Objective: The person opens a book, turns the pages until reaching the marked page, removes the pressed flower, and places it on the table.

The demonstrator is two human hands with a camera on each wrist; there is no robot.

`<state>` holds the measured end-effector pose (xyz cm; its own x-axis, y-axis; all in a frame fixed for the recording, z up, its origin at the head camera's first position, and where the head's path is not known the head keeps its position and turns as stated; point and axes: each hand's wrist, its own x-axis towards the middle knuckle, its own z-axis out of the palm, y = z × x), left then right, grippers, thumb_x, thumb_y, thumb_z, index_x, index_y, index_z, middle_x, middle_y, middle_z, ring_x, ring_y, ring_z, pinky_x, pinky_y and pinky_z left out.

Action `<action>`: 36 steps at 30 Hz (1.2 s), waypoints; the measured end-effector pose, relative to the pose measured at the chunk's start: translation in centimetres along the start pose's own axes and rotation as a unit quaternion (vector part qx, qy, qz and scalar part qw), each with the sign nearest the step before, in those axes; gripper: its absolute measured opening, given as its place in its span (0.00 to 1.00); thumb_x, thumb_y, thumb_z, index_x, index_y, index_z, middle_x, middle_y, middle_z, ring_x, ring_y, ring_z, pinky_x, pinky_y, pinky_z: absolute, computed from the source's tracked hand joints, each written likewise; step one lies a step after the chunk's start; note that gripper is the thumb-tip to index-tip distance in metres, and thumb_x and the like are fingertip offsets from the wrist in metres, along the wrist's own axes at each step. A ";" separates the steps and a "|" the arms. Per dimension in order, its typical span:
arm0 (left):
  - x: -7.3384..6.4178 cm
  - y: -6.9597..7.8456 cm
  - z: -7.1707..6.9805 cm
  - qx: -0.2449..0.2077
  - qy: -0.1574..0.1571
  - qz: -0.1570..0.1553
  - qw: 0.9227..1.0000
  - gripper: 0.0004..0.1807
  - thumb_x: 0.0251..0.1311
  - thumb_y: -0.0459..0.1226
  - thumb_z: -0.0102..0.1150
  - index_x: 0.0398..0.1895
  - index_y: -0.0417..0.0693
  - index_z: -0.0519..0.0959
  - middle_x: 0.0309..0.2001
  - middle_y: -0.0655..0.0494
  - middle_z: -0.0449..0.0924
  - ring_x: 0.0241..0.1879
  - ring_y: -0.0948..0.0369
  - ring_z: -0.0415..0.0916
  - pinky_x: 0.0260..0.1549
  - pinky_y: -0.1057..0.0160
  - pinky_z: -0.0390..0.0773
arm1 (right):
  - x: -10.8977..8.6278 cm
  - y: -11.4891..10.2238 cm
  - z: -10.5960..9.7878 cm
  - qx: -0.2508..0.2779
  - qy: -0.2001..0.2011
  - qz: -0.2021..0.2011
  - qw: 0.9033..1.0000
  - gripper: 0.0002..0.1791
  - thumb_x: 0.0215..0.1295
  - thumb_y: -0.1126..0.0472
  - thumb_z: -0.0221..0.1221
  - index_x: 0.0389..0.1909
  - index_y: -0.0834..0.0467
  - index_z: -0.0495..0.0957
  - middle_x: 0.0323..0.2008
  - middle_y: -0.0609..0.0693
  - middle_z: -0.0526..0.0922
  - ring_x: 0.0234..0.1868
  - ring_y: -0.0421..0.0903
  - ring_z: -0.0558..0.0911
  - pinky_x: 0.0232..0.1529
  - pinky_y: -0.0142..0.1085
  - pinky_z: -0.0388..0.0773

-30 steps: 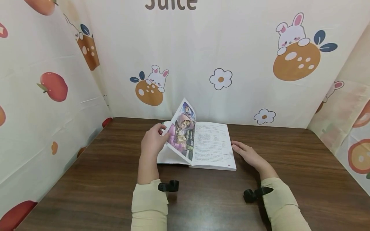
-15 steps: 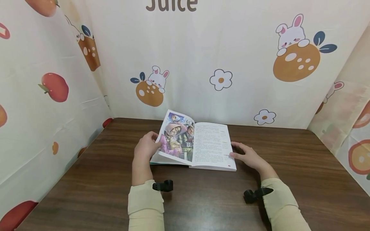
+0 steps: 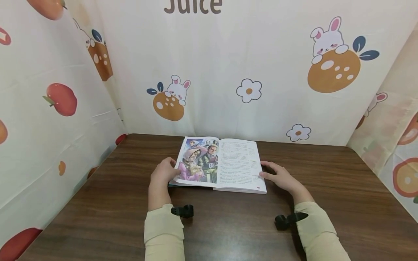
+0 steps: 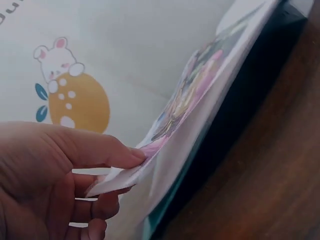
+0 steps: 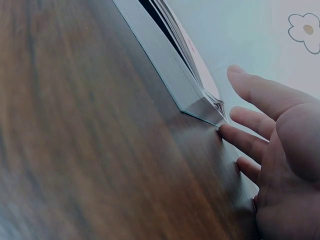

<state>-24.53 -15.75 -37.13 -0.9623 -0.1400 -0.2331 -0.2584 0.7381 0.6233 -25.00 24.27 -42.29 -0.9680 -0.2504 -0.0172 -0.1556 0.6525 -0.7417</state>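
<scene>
An open book (image 3: 238, 166) lies on the table, text on its right side and a colour illustration on the left page (image 3: 197, 161). My left hand (image 3: 162, 172) is at that page's outer edge. The left wrist view shows the thumb on top and fingers beneath, pinching the illustrated page (image 4: 172, 117), which bends up at its corner. My right hand (image 3: 279, 176) is beside the book's right edge, thumb near the text page. In the right wrist view its fingers (image 5: 245, 142) are spread and relaxed, a fingertip right at the book's lower corner.
The dark wooden table (image 3: 228, 224) meets a pale curtain (image 3: 215, 54) printed with rabbits, fruit and flowers just behind the book. More printed curtain (image 3: 26, 152) closes in the left side. Black camera mounts sit on both wrists, over pale sleeves (image 3: 164, 232).
My left hand has moved left and down, bringing the raised illustrated page over from upright to nearly flat on the left side. The right thumb has come in to the book's edge.
</scene>
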 end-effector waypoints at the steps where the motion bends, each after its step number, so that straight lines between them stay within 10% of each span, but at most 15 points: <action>1: 0.1 -0.1 0.1 0.000 -0.003 -0.004 1.000 0.20 0.56 0.39 0.60 0.49 0.41 0.70 0.46 0.41 0.73 0.41 0.48 0.69 0.36 0.53 0.68 | 0.0 0.0 0.0 -0.001 -0.001 0.001 1.000 0.36 0.61 0.45 0.57 0.65 0.60 0.62 0.65 0.65 0.59 0.65 0.64 0.55 0.57 0.64 0.51; 36: 0.4 -1.1 1.1 0.006 0.002 -0.015 1.000 0.24 0.52 0.39 0.65 0.50 0.38 0.69 0.49 0.39 0.72 0.42 0.47 0.69 0.40 0.49 0.68 | 0.2 0.2 -0.1 -0.010 -0.003 0.012 1.000 0.35 0.61 0.43 0.56 0.64 0.59 0.63 0.65 0.65 0.59 0.64 0.65 0.55 0.56 0.65 0.51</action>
<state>-24.56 -15.91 -38.75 -0.9546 -0.1651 -0.2479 -0.2858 0.7419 0.6065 -25.23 24.39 -42.35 -0.9703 -0.2387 -0.0400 -0.1355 0.6726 -0.7275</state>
